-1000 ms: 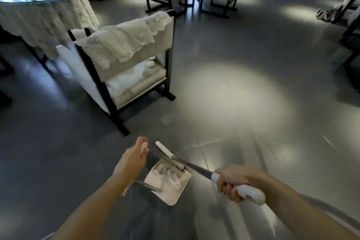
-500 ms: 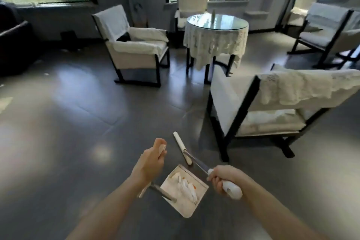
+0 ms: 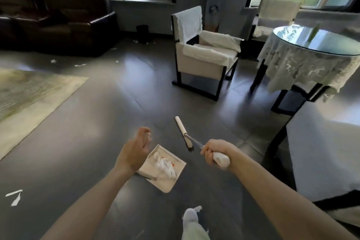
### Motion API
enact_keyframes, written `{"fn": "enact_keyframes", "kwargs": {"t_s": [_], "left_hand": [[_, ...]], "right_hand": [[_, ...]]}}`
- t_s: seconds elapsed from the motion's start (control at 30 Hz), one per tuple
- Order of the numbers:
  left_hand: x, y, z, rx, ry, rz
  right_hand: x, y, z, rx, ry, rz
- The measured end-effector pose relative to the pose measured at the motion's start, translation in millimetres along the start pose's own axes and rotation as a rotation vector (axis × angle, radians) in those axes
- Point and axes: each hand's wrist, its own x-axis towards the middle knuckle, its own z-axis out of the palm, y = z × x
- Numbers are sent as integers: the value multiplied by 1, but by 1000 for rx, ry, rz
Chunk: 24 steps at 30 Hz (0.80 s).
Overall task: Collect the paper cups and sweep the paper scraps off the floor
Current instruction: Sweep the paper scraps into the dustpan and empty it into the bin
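Underfoot: dark grey tiled floor (image 3: 109,115) fills most of view. Far L: dark brown leather sofa (image 3: 54,23), w/ pale rectangular rug (image 3: 29,99) in front of it. R side: round glass-topped counter w/ white lace cloth (image 3: 311,58); white black-framed armchair (image 3: 204,54) just L of it.

Centre, low: white square dustpan (image 3: 163,181), w/ crumpled white paper scraps (image 3: 164,165) piled inside.

Left grip (image 3: 134,150): curled round dustpan's upright handle; pale handle end shows at thumb.

Right grip (image 3: 216,157): closed on white handle of long-shafted broom (image 3: 183,132); broom head lies just beyond dustpan.

Loose white paper bits (image 3: 53,61) lie on floor nr. sofa; white paper strip (image 3: 14,198) at lower L.
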Motion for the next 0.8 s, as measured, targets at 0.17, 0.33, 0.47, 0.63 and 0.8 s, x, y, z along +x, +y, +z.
{"fn": "enact_keyframes", "kwargs": {"t_s": [0.17, 0.33, 0.47, 0.63, 0.8], "left_hand": [[125, -39, -18, 13, 144, -126], [225, -70, -44, 19, 244, -243], [303, -115, -60, -5, 300, -326], [419, -191, -68, 29, 277, -317], [544, -255, -81, 60, 182, -237]], "right_hand": [[83, -128, 37, -93, -61, -16], [144, -239, 79, -164, -101, -53], [208, -320, 133, -252, -148, -73], [317, -399, 185, -288, -162, -155], [403, -503, 221, -422, -161, -240]]}}
